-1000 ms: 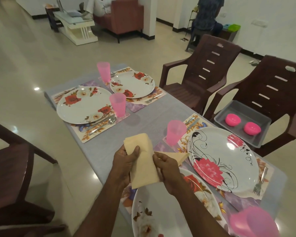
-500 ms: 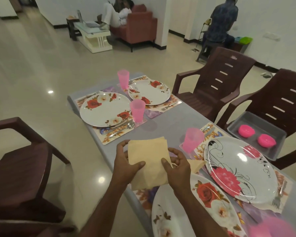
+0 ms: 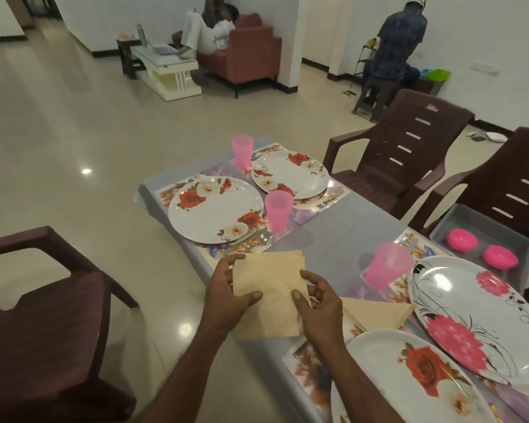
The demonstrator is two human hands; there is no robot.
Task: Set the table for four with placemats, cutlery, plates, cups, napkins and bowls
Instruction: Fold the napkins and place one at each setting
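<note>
Cream paper fills our grip: the napkin point(image 3: 269, 293) hangs above the counter's point(image 3: 348, 227) left edge, near the near end, pinched on both sides. Our left hand point(image 3: 226, 296) clamps its left border, thumb on top and fingers curled behind; our right hand point(image 3: 318, 303) nips the right border with thumb and fingertips. It looks like a small stack, so we judge the step to be peeling off one sheet or folding it. To do that well, we should keep the left pinch firm and let the right thumb slide only the top layer, since thin paper tears if pulled hard. Just right of our hands a folded napkin point(image 3: 376, 312) already lies between the two near plates. The far settings, with the far-left plate point(image 3: 214, 209) and a pink cup point(image 3: 278, 210), show none yet. Pink bowls point(image 3: 461, 239) wait in a grey tray point(image 3: 458, 218) on the chair, off the right edge.
</note>
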